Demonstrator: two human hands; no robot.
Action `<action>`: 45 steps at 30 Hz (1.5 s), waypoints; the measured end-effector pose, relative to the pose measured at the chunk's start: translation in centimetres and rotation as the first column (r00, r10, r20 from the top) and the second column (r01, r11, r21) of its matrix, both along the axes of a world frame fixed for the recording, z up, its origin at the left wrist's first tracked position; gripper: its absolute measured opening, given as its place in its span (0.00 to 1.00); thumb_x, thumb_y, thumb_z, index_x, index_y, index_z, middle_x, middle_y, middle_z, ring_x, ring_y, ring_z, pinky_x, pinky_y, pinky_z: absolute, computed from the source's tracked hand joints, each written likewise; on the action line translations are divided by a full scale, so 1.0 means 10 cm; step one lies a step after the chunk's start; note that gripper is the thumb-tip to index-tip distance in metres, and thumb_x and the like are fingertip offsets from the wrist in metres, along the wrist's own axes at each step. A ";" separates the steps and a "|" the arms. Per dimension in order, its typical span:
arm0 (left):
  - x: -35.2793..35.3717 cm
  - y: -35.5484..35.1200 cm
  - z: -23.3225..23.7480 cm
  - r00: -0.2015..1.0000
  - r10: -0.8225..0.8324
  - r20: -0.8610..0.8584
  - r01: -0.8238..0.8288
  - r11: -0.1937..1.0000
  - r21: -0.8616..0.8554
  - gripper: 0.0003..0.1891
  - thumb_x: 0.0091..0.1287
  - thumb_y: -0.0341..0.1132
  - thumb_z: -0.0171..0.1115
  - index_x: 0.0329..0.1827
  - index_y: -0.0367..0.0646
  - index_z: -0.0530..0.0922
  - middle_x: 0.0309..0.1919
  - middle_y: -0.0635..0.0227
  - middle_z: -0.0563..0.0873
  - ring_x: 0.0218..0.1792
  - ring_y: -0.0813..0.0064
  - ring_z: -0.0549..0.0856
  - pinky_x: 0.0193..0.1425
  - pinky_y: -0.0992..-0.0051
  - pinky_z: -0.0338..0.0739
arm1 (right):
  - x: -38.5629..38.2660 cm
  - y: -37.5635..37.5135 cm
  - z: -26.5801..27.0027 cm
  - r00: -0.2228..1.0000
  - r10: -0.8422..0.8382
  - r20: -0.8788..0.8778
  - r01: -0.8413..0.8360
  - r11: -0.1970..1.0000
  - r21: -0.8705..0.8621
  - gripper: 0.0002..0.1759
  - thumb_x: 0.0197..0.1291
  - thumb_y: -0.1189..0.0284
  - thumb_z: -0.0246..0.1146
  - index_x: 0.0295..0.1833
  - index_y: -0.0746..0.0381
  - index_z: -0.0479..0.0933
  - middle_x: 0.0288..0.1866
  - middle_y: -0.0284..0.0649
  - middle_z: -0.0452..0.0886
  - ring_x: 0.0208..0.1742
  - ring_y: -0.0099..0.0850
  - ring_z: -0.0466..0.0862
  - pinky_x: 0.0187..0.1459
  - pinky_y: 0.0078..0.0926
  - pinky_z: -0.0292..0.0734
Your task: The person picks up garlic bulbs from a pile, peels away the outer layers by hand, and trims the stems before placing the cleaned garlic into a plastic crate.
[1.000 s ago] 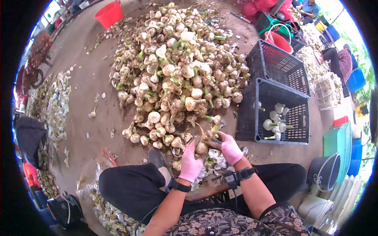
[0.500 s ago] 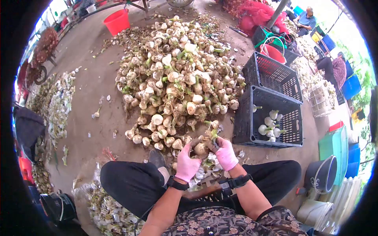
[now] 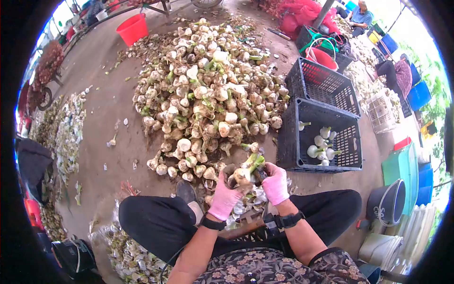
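Observation:
A garlic bulb (image 3: 242, 175) with a pale green stalk is between my two hands, in front of my lap. My left hand (image 3: 224, 195), in a pink glove with dark, dirty fingers, is closed round the bulb from the left. From the right, my right hand (image 3: 275, 186), gloved alike, has its fingers closed at the base of the stalk. Those fingertips are dark and partly hidden behind the bulb. Just beyond is a large heap of untrimmed garlic (image 3: 203, 99). Loose white skins (image 3: 246, 201) lie below my hands, between my legs.
At the right stands a black crate (image 3: 316, 166) holding several white, cleaned bulbs. Another black crate (image 3: 347, 90) and a red bucket (image 3: 322, 59) are behind it. A red tub (image 3: 133, 29) stands beyond the heap. Two people sit at the far right.
The bulb has been turned and raised slightly, so its green stalk now shows. My right fingers have shifted along it, and the camera view has moved slightly.

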State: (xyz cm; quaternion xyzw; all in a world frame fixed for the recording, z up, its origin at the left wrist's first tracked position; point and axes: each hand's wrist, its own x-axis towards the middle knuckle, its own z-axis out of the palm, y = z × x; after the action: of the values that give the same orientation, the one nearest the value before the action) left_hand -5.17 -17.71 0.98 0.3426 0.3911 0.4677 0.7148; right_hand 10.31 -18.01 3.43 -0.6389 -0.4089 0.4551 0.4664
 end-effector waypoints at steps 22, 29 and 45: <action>-0.12 -0.07 0.05 0.828 -0.077 0.555 0.316 0.882 -0.350 0.27 0.62 0.24 0.50 0.68 0.41 0.63 0.57 0.62 0.77 0.57 0.62 0.78 0.58 0.61 0.77 | 0.43 0.27 -0.55 0.869 0.169 0.466 -0.179 0.984 -0.022 0.25 0.41 0.89 0.54 0.48 0.63 0.80 0.44 0.49 0.83 0.46 0.42 0.83 0.50 0.31 0.77; -0.06 -0.04 0.02 0.894 -0.076 0.442 0.210 0.942 -0.263 0.28 0.62 0.27 0.58 0.67 0.39 0.63 0.58 0.60 0.76 0.58 0.65 0.77 0.64 0.67 0.71 | 0.33 0.03 0.36 0.923 0.379 0.068 -0.382 0.924 0.023 0.31 0.40 0.92 0.53 0.55 0.64 0.77 0.55 0.47 0.79 0.53 0.40 0.81 0.56 0.29 0.74; -0.11 -0.08 0.03 0.907 0.063 0.417 0.112 0.917 -0.382 0.20 0.65 0.29 0.57 0.59 0.38 0.68 0.50 0.61 0.80 0.51 0.68 0.81 0.59 0.64 0.75 | 0.01 -0.01 0.39 0.713 0.242 0.658 -0.360 0.932 0.048 0.15 0.40 0.84 0.59 0.38 0.62 0.80 0.31 0.46 0.80 0.35 0.45 0.82 0.36 0.33 0.76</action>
State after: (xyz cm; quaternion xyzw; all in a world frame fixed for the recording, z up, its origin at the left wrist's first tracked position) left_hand -6.30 -18.49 1.31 0.0862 0.3099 0.4318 0.8427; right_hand 10.43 -18.12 7.33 -0.6370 -0.6800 0.2417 0.2711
